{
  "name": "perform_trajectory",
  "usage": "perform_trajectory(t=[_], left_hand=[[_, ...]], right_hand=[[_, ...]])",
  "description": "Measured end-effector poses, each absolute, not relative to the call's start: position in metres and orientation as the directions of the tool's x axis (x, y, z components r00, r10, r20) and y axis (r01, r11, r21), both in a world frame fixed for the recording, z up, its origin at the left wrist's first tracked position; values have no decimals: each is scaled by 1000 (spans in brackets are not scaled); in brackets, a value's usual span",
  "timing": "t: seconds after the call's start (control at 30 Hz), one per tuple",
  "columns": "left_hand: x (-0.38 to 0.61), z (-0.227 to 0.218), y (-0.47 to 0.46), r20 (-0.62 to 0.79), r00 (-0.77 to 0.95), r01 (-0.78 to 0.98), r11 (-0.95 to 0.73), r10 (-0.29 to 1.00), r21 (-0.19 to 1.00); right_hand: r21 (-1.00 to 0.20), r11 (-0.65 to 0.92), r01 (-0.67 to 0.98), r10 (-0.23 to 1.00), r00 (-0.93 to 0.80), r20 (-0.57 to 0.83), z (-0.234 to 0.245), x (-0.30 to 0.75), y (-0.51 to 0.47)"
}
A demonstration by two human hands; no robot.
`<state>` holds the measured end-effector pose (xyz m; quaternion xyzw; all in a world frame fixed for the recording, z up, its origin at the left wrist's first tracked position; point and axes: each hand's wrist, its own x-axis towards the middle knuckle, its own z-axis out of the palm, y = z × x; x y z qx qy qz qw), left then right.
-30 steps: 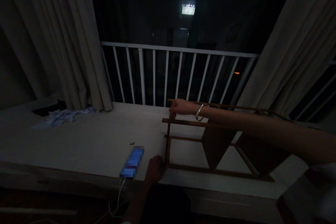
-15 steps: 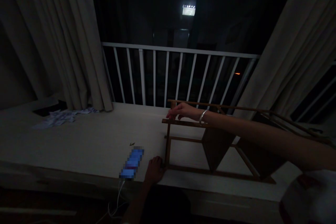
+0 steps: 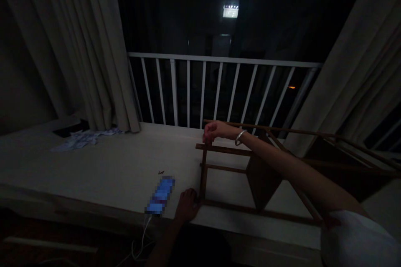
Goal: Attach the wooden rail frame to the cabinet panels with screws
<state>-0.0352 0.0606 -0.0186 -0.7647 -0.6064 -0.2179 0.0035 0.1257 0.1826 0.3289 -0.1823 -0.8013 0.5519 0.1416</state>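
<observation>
Right hand: loosely curled, fingertips bent down by the left-hand end of the wooden frame, near the ends of its upper rails; in this gloom, cannot tell whether pinching anything. Left hand: half curled on the ledge, against or just beside the frame's lower corner; cannot tell whether gripping or only bracing.

Frame: on its side along the ledge, dark panels between the bars, running rightward behind the right forearm.

Seems like fingertip work at the frame's end. To do it well: keep the left hand firm at the lower corner, work with fingertips rather than a full fist, push along the rails and not across, to avoid twisting the frame.

Edges: ledge front close below the lower rail and left wrist; guard against sliding off. White railing behind the far rail, so little room that way. Better room leftward, toward the papers under the curtain. On that side, mind the phone, a small dark scrap just beyond it, and the white cable, over the front edge near the left forearm.
</observation>
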Motion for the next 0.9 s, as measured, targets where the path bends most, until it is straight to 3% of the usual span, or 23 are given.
perform_trajectory(t=[0.53,0.9], left_hand=[[-34,-22,65,325,160,929,-253,932,270],[-35,-26,68,333,162,929,-257,929,267]], right_hand=[[-938,348,-11,474,-860,186,306,125,196],[-913,407,-27,562,-781,274,297,123,196]])
